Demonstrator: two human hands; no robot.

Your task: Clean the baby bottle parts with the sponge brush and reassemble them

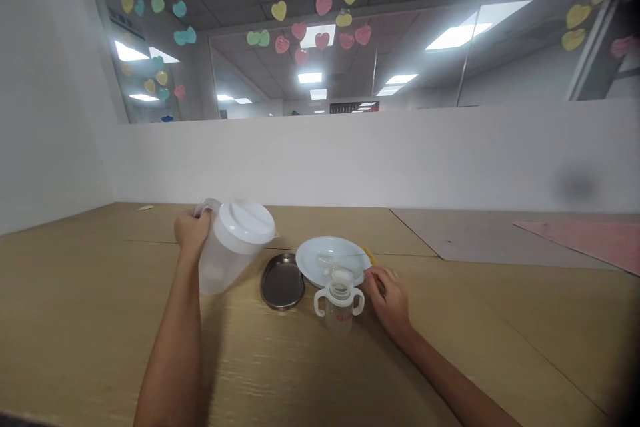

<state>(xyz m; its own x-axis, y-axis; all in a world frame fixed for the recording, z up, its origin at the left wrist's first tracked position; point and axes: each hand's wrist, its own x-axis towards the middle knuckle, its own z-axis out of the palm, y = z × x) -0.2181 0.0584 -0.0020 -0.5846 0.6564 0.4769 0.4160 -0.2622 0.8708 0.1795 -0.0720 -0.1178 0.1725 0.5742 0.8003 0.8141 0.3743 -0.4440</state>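
Note:
My left hand is wrapped round the handle of a translucent pitcher with a white lid, tilted with its spout to the right. A two-handled baby bottle stands upright with its mouth open, right of the pitcher and apart from it. My right hand has its fingers pinched together at the right rim of a white bowl, just right of the bottle; what they hold, if anything, is too small to tell. Some clear items lie in the bowl, too unclear to name.
A dark metal tray lies between pitcher and bottle. A yellow item shows behind the bowl. Grey and pink sheets lie at the back right. A white wall with a window above closes the table's far side.

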